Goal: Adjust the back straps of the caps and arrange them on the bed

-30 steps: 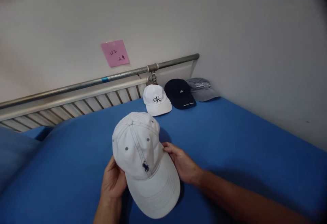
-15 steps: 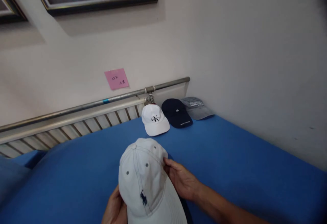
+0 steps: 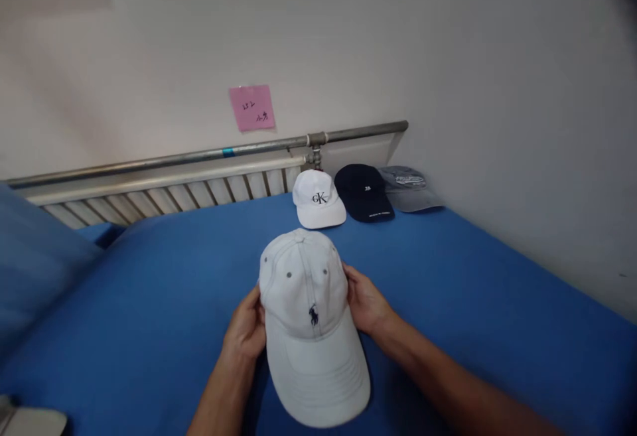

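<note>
Between my hands is a pale baseball cap (image 3: pixel 308 303) with a small dark horse-rider emblem, its brim pointing toward me. My left hand (image 3: pixel 247 326) grips the left side of the crown, some fingers hidden behind it. On the opposite side my right hand (image 3: pixel 365 300) holds the crown edge, thumb on the outside. Beyond it, three more caps stand in a row on the blue sheet: a white cap (image 3: pixel 313 194) with black letters, a dark navy cap (image 3: pixel 363 190) and a grey cap (image 3: pixel 411 189).
The blue-covered surface (image 3: pixel 164 290) meets a wall on the right. Behind it run a metal pipe (image 3: pixel 174 160) and a white radiator (image 3: pixel 229 190). A pink note (image 3: pixel 252 108) is stuck on the wall. A pale object (image 3: pixel 40 421) shows at the lower left corner.
The view has tilted down and shifted left. The held cap has moved farther out and turned, so its whole brim shows. Both hands keep their hold; more of my left hand is visible.
</note>
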`<state>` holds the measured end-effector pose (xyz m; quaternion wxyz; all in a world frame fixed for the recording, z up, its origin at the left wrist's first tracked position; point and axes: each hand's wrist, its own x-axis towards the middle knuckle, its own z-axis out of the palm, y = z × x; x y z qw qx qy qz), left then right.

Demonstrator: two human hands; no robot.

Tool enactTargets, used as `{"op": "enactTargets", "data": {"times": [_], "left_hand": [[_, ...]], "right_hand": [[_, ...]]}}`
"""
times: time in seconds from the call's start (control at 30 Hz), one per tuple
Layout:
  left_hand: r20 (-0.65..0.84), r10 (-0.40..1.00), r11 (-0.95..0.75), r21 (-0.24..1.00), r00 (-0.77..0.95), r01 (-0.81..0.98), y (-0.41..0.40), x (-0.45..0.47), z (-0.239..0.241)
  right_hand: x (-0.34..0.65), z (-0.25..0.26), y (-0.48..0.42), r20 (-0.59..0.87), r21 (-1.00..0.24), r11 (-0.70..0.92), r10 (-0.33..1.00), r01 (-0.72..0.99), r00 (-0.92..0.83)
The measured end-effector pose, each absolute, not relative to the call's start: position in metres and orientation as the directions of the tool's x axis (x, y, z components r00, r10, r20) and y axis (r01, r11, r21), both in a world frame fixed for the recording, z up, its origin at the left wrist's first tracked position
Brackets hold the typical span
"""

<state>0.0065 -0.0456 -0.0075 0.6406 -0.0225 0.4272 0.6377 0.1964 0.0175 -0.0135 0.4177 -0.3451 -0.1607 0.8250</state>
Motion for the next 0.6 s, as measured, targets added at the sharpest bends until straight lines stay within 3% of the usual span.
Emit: {"op": "enactTargets", "data": {"times": [0.2,0.33,0.6], "left_hand": [[-0.564,0.808,0.12,0.439,-0.169,-0.891,-0.045,0.005,-0.012],[-0.443,0.89,0.096,0.409,-0.106,-0.908,-0.048,0.008,-0.005],[-0.423,0.881,0.044,0.516,-0.21,-0.855,-0.05,0.013,-0.007]], "right_hand": [[0.195,-0.02,0.023,-0.426,-0.582,-0.532,0.844,-0.615,-0.327],[0.193,-0.021,0.024,-0.483,-0.562,-0.571,0.814,-0.599,-0.323],[0.194,-0.016,0.025,-0.475,-0.572,-0.527,0.838,-0.628,-0.269]]}}
